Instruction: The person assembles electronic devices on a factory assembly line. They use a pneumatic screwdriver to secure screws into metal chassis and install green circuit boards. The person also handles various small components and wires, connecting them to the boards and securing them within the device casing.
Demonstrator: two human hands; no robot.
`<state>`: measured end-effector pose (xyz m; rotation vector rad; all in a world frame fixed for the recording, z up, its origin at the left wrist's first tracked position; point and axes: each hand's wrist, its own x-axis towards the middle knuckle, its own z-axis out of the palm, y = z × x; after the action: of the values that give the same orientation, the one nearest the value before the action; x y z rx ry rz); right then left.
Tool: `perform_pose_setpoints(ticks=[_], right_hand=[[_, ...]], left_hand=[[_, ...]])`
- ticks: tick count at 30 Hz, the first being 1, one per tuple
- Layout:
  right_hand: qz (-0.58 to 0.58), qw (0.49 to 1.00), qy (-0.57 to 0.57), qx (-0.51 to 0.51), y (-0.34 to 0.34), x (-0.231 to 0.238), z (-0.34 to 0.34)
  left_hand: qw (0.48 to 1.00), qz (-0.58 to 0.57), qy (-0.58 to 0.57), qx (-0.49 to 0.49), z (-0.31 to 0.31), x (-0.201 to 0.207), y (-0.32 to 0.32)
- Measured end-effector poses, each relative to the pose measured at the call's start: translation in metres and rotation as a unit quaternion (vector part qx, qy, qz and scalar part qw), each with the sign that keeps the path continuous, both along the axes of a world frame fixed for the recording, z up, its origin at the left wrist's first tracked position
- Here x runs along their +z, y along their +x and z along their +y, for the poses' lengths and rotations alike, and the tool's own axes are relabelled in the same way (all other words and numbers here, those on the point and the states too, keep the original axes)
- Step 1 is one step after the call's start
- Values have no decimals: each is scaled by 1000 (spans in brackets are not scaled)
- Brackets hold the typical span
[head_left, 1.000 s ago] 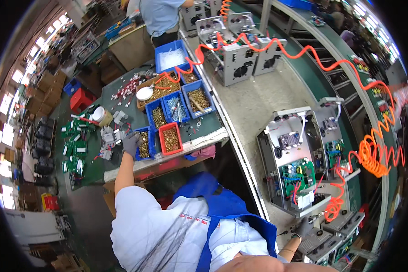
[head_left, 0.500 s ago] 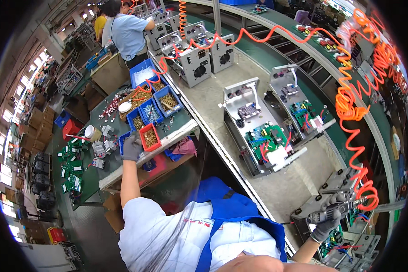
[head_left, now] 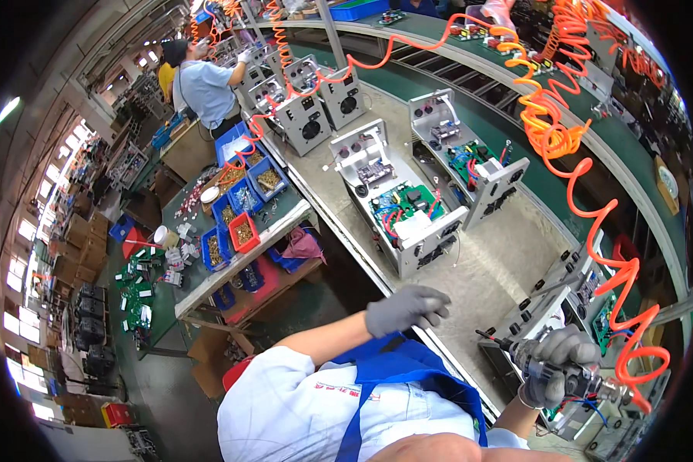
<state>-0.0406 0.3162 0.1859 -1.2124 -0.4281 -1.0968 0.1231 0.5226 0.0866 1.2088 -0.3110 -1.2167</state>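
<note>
My left hand point(head_left: 408, 309), in a grey glove, is over the near edge of the conveyor line, just in front of my apron. Its fingers are curled together; whatever they may hold is too small to make out. My right hand point(head_left: 560, 362), gloved the same way, grips a dark power screwdriver point(head_left: 527, 356) with its bit pointing left. An orange coiled air hose point(head_left: 641, 358) runs from the tool's rear end. Beneath and around the screwdriver lies a metal device chassis point(head_left: 537, 317) with circuit boards and wires, partly hidden by my right hand.
Two open chassis with green boards point(head_left: 412, 204) stand farther along the line. To the left, a side table holds a red bin point(head_left: 244, 232), blue bins point(head_left: 215, 250) of small hardware and green circuit boards point(head_left: 136, 289). A co-worker point(head_left: 206, 86) stands at the far left beside the line.
My left hand has left the bins on the side table and come right, to the line's edge. The screwdriver in my right hand sits slightly lower in view. The whole view has shifted.
</note>
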Motion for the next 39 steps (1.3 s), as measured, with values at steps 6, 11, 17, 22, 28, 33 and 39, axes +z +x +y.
perform_pose_setpoints(ticks=[6, 11, 17, 22, 28, 33, 39], right_hand=[[-22, 1000, -2, -20, -38, 5, -27], [72, 992, 26, -100, -104, -29, -64], [4, 988, 81, -128, -80, -5, -67], [-8, 982, 119, -144, -68, 2, -78], [-25, 971, 161, -173, -72, 9, -75], [-48, 941, 253, -221, -103, 15, -50], [-152, 955, 139, -215, -159, 26, -79]], left_hand=[[996, 47, -18, -77, -74, -26, -51], [973, 180, -60, -135, -120, -10, -64], [953, 250, -35, -170, -181, -29, -73], [952, 261, -85, -133, -190, -7, -72], [959, 214, -135, -125, -190, 13, -73], [964, 172, -147, -136, -215, 29, -85], [886, 399, -82, -221, -249, 23, -115]])
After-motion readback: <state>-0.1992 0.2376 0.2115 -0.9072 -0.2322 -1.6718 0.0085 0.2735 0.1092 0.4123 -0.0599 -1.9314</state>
